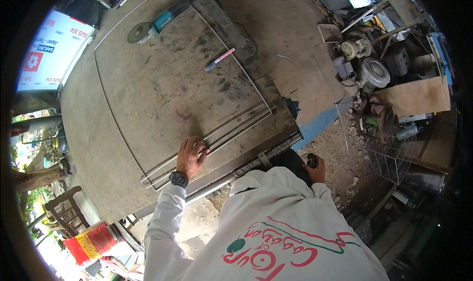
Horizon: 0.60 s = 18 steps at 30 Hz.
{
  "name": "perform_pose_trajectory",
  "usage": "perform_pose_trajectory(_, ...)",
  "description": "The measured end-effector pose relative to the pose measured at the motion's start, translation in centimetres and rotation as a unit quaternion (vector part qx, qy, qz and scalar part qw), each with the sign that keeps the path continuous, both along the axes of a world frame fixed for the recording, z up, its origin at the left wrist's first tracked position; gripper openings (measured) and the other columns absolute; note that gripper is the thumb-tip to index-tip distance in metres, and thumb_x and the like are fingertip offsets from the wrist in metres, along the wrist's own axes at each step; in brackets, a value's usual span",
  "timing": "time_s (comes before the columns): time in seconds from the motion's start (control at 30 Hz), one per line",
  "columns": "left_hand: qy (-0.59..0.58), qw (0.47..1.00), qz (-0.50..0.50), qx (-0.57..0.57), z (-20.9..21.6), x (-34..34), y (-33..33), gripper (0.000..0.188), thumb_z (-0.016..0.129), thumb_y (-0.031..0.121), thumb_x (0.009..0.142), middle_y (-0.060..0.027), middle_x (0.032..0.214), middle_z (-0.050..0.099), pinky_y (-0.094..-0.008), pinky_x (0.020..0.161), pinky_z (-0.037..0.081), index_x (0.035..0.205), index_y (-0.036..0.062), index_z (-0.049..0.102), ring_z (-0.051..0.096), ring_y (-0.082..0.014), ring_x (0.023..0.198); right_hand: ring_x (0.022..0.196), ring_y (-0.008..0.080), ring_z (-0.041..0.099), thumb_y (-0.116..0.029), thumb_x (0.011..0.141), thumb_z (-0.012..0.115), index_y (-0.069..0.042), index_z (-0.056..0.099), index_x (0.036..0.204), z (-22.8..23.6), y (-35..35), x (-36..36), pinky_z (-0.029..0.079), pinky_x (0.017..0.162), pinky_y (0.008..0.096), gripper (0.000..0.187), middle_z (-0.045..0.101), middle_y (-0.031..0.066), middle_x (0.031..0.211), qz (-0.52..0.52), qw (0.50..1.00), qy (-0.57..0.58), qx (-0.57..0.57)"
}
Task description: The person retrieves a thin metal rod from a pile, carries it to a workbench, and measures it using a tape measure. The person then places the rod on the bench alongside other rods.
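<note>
A large rectangular frame of thin metal rod lies on the worn tabletop. Its near end has several parallel rods set close together. My left hand, with a dark watch on the wrist, rests at these rods, its fingers curled and closed over them. Down by the table's near right edge, my right hand is wrapped round a small black object that looks like a tape measure. Inside the frame lies a slim red, white and blue marker; it reaches the frame's right side.
An angle grinder with a teal body lies at the table's far end. A threaded, spring-like bar runs along the near edge. At right are motors, a wire basket and boards. A wooden chair stands at left.
</note>
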<state>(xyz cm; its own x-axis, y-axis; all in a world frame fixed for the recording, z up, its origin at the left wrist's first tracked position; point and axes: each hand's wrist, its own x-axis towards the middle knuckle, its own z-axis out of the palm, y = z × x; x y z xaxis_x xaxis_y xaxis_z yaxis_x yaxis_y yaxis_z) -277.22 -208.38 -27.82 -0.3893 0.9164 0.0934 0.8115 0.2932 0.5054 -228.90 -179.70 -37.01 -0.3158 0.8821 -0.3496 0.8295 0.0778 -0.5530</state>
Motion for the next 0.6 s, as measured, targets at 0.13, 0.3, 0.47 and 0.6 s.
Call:
perform_pose_trajectory(0.13, 0.007, 1.000, 0.010, 0.010, 0.6, 0.3, 0.5, 0.021, 0.075, 0.018, 0.091, -0.0140, 0.122, 0.061, -0.0494, 0.092, 0.050, 0.107, 0.0078, 0.066, 0.060, -0.0369, 0.109, 0.117, 0.0402, 0.064, -0.032, 0.069, 0.094, 0.002, 0.062, 0.133, -0.1, -0.7, 0.6, 0.052, 0.100, 0.0472, 0.079, 0.064, 0.0217, 0.125, -0.011, 0.999, -0.038, 0.010)
perform_pose_trajectory(0.3, 0.039, 0.999, 0.026, -0.008, -0.9, 1.2, -0.4, 0.020, 0.071, 0.016, 0.093, -0.0177, 0.130, 0.057, -0.0531, 0.096, 0.047, 0.109, 0.0061, 0.065, 0.057, -0.0409, 0.113, 0.117, 0.0433, 0.063, -0.032, 0.068, 0.093, 0.000, 0.060, 0.134, -1.1, -1.2, 1.4, 0.052, 0.100, 0.0515, 0.081, 0.061, 0.0230, 0.127, -0.019, 0.999, -0.035, 0.004)
perform_pose_trajectory(0.47, 0.030, 0.997, 0.053, -0.036, -2.1, 1.8, -0.4, 0.016, 0.065, 0.015, 0.096, -0.0203, 0.137, 0.053, -0.0556, 0.102, 0.042, 0.109, 0.0044, 0.064, 0.052, -0.0432, 0.121, 0.118, 0.0420, 0.063, -0.034, 0.068, 0.094, 0.000, 0.060, 0.135, -1.0, -0.6, 1.1, 0.052, 0.100, 0.0508, 0.082, 0.060, 0.0218, 0.130, -0.011, 0.999, -0.030, -0.006)
perform_pose_trajectory(0.6, 0.014, 0.997, 0.070, -0.003, -1.8, 2.3, -0.3, 0.016, 0.064, 0.015, 0.097, -0.0199, 0.134, 0.054, -0.0559, 0.102, 0.041, 0.108, 0.0044, 0.062, 0.052, -0.0429, 0.120, 0.117, 0.0415, 0.062, -0.032, 0.069, 0.093, -0.002, 0.061, 0.135, -0.5, -0.7, 0.6, 0.051, 0.100, 0.0504, 0.080, 0.060, 0.0208, 0.127, -0.016, 1.000, -0.021, -0.003)
